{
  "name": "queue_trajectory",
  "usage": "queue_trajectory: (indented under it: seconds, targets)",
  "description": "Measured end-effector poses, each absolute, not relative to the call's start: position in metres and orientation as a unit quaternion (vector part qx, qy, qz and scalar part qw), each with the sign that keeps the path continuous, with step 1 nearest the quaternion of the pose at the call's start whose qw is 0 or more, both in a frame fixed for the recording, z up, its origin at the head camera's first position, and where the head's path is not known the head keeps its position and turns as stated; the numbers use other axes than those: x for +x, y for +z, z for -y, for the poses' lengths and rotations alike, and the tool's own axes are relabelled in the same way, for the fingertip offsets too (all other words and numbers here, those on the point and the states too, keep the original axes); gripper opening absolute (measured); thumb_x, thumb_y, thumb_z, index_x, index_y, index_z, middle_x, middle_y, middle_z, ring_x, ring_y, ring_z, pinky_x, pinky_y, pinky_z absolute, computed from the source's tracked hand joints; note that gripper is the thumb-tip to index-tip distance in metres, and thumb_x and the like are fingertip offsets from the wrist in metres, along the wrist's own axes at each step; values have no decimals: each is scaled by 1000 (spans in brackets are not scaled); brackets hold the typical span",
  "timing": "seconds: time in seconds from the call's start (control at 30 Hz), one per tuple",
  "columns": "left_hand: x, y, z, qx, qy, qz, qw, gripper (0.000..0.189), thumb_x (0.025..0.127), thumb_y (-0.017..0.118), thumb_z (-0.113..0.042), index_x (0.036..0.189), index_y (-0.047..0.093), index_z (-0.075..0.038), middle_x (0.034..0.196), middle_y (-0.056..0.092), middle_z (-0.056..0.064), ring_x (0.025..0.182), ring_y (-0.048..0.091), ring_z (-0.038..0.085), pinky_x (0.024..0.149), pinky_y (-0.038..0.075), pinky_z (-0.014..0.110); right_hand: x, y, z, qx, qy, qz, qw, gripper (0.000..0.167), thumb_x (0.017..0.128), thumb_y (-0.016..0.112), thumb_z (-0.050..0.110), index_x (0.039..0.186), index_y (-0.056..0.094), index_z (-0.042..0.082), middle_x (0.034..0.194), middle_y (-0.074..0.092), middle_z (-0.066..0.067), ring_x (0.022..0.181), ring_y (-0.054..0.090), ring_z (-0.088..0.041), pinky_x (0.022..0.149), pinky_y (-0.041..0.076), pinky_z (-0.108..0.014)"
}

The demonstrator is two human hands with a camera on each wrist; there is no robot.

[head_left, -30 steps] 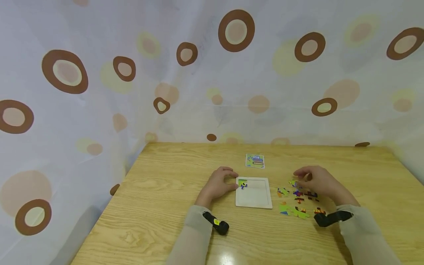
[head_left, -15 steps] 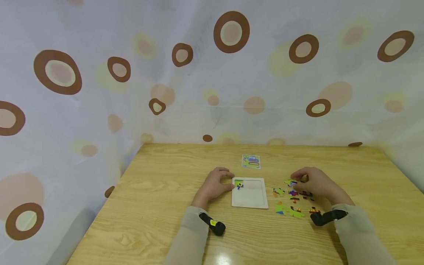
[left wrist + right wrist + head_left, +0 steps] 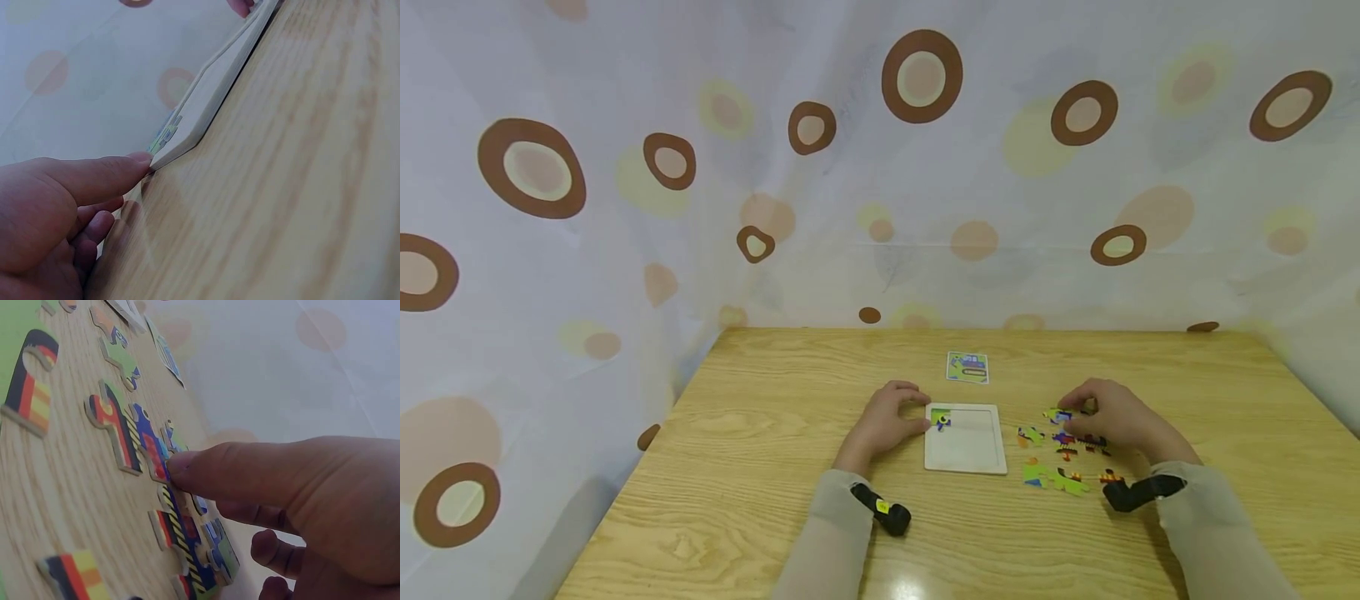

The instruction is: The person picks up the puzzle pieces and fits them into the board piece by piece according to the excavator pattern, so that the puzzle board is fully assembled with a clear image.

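Observation:
A shallow white puzzle tray (image 3: 965, 450) lies on the table with one green, yellow and blue piece (image 3: 942, 418) in its upper left corner. My left hand (image 3: 883, 425) rests at the tray's left side; its straight thumb (image 3: 119, 175) touches the rim, other fingers loosely bent below. To the right, my right hand (image 3: 1116, 417) reaches down among loose puzzle pieces. Its thumb (image 3: 212, 469) and index finger pinch a blue and green puzzle piece (image 3: 172, 434), partly hidden behind the thumb. Just below lie purple-red pieces (image 3: 147, 434) with striped edges.
A small square picture card (image 3: 967, 367) lies behind the tray. More loose pieces, such as a green one (image 3: 1067, 482) and an orange-red one (image 3: 81, 575), lie nearer the front. A patterned cloth (image 3: 985, 167) hangs beyond the table's (image 3: 760, 467) back edge.
The right hand's index finger has come down onto the blue and green puzzle piece. The left hand stays at the tray. The head view has shifted slightly.

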State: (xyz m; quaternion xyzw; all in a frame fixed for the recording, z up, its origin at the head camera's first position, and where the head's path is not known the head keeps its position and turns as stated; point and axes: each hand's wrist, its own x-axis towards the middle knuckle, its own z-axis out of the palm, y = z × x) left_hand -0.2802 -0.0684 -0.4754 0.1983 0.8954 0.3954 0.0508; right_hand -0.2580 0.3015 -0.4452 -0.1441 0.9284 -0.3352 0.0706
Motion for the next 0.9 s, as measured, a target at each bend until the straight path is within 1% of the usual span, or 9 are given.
queue_trajectory:
  seconds: [0.33,0.53,0.7,0.77,0.9]
  targets:
    - [-279,-476,67,196,399,-894,53,34,90,75,-24,122,70,-16,141,49,4,135,40,31,110,33,48,-256,-444,-300,-136,-336,-930,67,34,84,79,17,112,69,0,98,60,-7,80,48,-21,66,44,-34]
    - [-279,-475,67,198,393,-896,52,34,90,75,-24,123,70,-17,141,49,5,135,40,31,111,33,47,-256,-438,-299,-137,-339,-928,63,33,86,77,16,114,68,2,96,63,-7,76,49,-22,61,44,-35]
    - [-279,-473,68,202,391,-896,53,34,91,74,-22,124,69,-16,142,48,5,135,39,31,111,32,47,-258,-437,-298,-150,-337,-928,41,30,87,76,17,113,70,4,99,65,-6,81,51,-22,64,46,-34]
    - [-280,-473,68,202,390,-897,53,34,91,74,-22,124,69,-16,143,48,6,135,39,31,111,32,46,-258,-436,-298,-154,-341,-927,34,29,88,76,19,113,70,4,100,64,-6,83,51,-23,63,47,-33]
    - [-280,-473,68,205,388,-897,51,34,91,74,-21,124,69,-15,142,49,6,134,40,31,111,33,46,-256,-432,-295,-164,-343,-925,17,30,91,73,20,117,69,4,107,65,-9,90,51,-25,63,47,-34]
